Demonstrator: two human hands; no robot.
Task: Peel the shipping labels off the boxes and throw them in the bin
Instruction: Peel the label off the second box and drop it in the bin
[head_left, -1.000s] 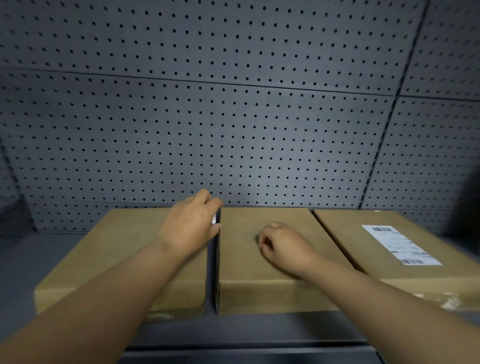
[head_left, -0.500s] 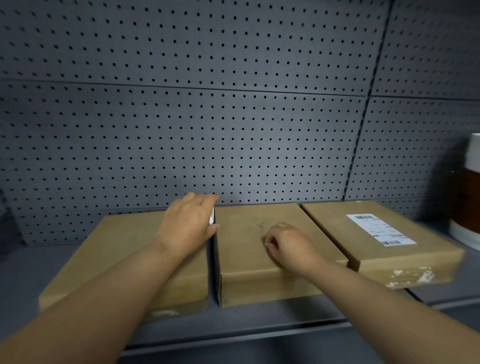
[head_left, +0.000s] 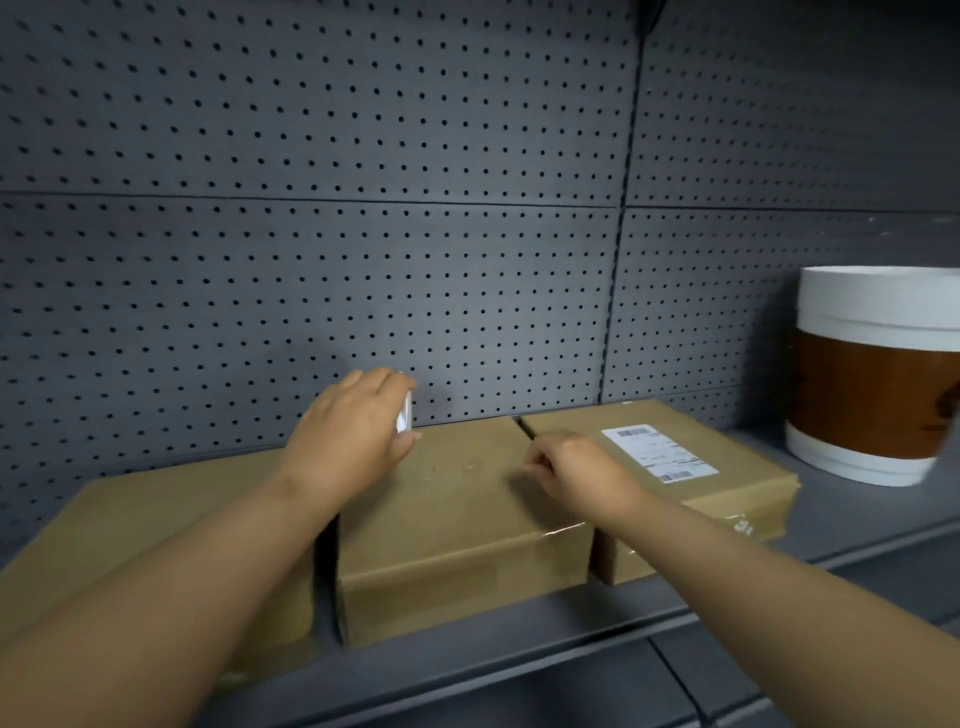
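Note:
Three flat cardboard boxes lie side by side on a grey shelf. My left hand (head_left: 353, 426) hovers over the gap between the left box (head_left: 156, 519) and the middle box (head_left: 457, 499), closed around a crumpled white label (head_left: 404, 418). My right hand (head_left: 576, 475) rests with curled fingers on the middle box's right edge; nothing shows in it. The right box (head_left: 737, 467) carries a white shipping label (head_left: 658, 453) with barcodes on its top. The tops of the left and middle boxes show no label.
A white and brown round bin (head_left: 872, 374) stands on the shelf at the far right, beyond the right box. A grey pegboard wall (head_left: 363, 234) backs the shelf. The shelf's front edge (head_left: 519, 670) runs below the boxes.
The view has swung to the right, bringing the bin into sight. My left hand has lifted a little with the label. My right hand has slid right toward the labelled box.

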